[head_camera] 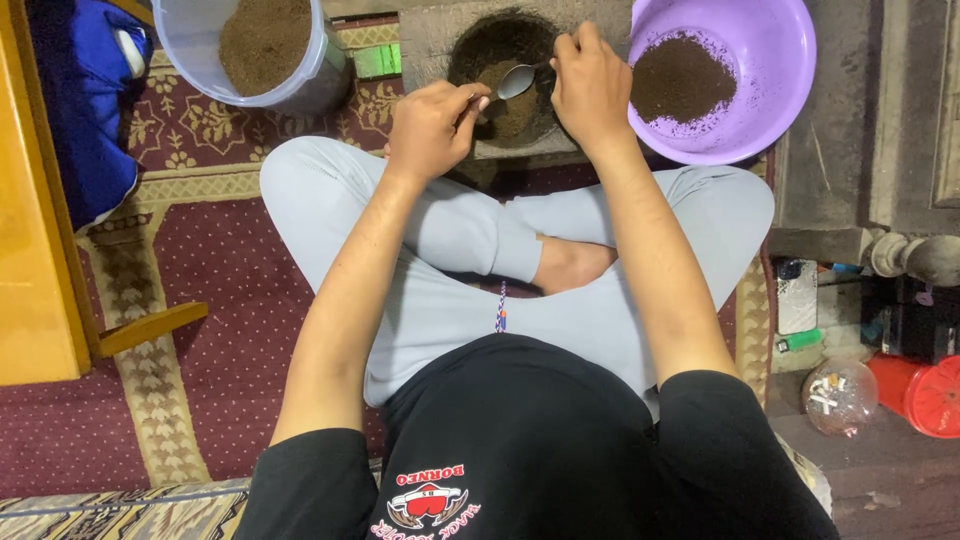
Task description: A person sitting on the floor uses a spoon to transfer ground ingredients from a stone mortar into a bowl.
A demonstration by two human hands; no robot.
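Over the round stone mortar (505, 75), both hands' fingers pinch a shiny metal spoon (512, 82).

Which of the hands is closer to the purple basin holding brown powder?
Right. The right hand is just beside the purple basin; the left hand is farther away, across the stone mortar.

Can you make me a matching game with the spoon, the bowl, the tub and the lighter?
Things:
1. metal spoon
2. purple bowl
3. clear tub
4. green lighter

Places:
A. top left, on the patterned rug
B. on the floor at the right, beside the leg
C. over the stone mortar, between both hands
D. top right, holding dark powder

Pairs: 1-C, 2-D, 3-A, 4-B
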